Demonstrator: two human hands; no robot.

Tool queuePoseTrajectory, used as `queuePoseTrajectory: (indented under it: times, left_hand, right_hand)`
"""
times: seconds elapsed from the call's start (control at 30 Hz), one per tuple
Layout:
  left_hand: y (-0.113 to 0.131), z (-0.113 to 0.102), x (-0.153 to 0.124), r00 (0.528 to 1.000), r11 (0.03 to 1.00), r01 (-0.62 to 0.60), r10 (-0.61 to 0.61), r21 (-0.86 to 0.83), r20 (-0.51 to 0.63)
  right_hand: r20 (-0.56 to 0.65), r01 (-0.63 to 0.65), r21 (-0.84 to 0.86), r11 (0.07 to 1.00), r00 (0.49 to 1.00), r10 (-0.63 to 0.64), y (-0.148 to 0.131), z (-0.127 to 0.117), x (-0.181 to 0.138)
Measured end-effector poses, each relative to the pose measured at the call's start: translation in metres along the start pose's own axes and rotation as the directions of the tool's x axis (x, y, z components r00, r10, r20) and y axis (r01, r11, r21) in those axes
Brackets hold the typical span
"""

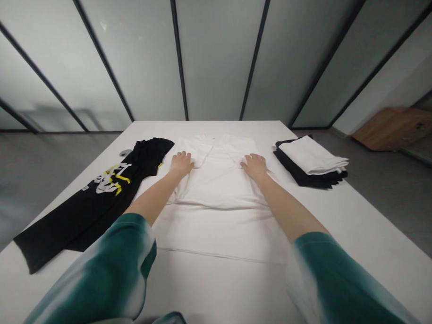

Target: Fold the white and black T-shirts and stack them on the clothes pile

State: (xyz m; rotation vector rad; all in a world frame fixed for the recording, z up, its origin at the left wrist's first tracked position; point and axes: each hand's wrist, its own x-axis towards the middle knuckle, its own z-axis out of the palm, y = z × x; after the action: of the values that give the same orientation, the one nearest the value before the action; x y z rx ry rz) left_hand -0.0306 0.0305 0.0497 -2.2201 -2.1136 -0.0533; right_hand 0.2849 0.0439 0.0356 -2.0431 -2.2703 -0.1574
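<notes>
A white T-shirt (222, 186) lies spread on the table in front of me, its collar end towards the far side. Fabric is folded inward near both shoulders, and a crease crosses the lower part. My left hand (182, 163) rests on the shirt's left side, palm down, fingers slightly bent and apart. On the right side my right hand (254, 165) lies in the same way, fingers spread on the cloth. Neither hand visibly pinches the fabric. The undersides of both hands are hidden.
On the left of the white table (362, 233) lies a black garment (75, 218) with a white and yellow print. A small roundish object (125, 153) sits beside it. Folded black and white clothes (311, 156) are stacked at the right. Frosted panels stand behind.
</notes>
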Motion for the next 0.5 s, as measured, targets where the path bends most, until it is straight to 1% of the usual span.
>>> queuePoseTrajectory:
  times: [0.03, 0.07, 0.17, 0.23, 0.3, 0.37, 0.5]
  left_hand:
    - [0.007, -0.003, -0.004, 1.000, 1.000, 0.001, -0.001, -0.007, 0.021]
    - [0.013, -0.005, -0.009, 0.998, 1.000, 0.008, -0.007, -0.021, 0.068]
    - [0.030, -0.005, -0.022, 0.969, 0.994, 0.086, -0.068, -0.064, 0.236]
    - [0.036, -0.001, -0.027, 0.950, 0.989, 0.131, -0.108, -0.061, 0.292]
    - [0.038, 0.005, -0.027, 0.944, 0.987, 0.151, -0.129, -0.050, 0.304]
    - [0.038, 0.011, -0.022, 0.944, 0.988, 0.146, -0.124, -0.050, 0.307]
    - [0.034, 0.018, -0.006, 0.957, 0.992, 0.105, -0.081, -0.070, 0.278]
  right_hand:
    - [-0.011, 0.012, -0.008, 1.000, 1.000, -0.012, -0.005, -0.002, -0.004]
    - [0.001, 0.024, -0.010, 1.000, 1.000, -0.024, -0.009, -0.004, -0.008]
    - [0.106, 0.022, 0.014, 1.000, 0.994, -0.023, -0.019, -0.004, -0.020]
    - [0.173, 0.004, 0.044, 0.999, 0.985, -0.012, -0.022, 0.000, -0.024]
    - [0.219, -0.017, 0.072, 0.997, 0.976, 0.001, -0.022, 0.005, -0.024]
    - [0.248, -0.041, 0.092, 0.995, 0.969, 0.017, -0.021, 0.010, -0.019]
    - [0.255, -0.056, 0.132, 0.990, 0.967, 0.021, -0.016, 0.017, 0.000]
